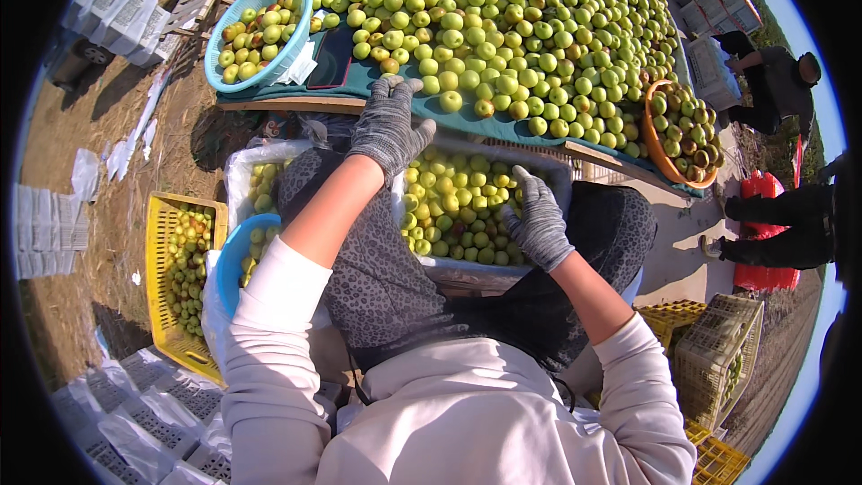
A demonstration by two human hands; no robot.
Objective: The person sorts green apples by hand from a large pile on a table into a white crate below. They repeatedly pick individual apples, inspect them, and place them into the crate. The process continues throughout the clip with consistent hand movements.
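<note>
My left hand [388,124], in a grey knit glove, reaches forward to the near edge of a big heap of small green fruit [503,27] spread on a teal-covered table [467,121]; its fingers are curled over fruit there, and whether it grips one is hidden. My right hand [537,216], also gloved, rests in a lined crate of green fruit [453,207] between my knees, fingers bent among the fruit.
A blue basket [256,36] of fruit sits at the table's left end, an orange bowl [682,135] at its right. A yellow crate [180,269] and a blue bowl [235,256] stand to my left. Other people [772,81] work at right. Stacked crates [718,350] lie nearby.
</note>
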